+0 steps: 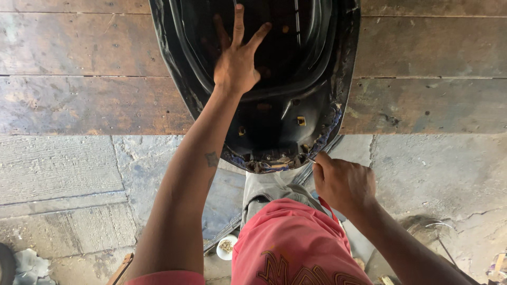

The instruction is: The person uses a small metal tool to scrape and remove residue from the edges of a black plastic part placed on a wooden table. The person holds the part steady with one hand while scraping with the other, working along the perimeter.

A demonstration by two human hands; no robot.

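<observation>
A black plastic seat base [296, 105] lies upside down on a wooden plank bench [79, 100], its narrow end sticking out over the bench edge toward me. Torn blue cover material [330, 126] and small metal bits line that near edge. My left hand [237, 58] presses flat on the inside of the base with fingers spread. My right hand [342, 182] is closed in a fist around a thin metal tool [310, 158], whose tip touches the base's near right edge.
Below the bench is a cracked concrete floor [63, 179]. My red shirt [290, 248] and grey trousers fill the lower middle. A small white dish [227, 247] sits on the floor by my leg. Rags lie at bottom left, debris at bottom right.
</observation>
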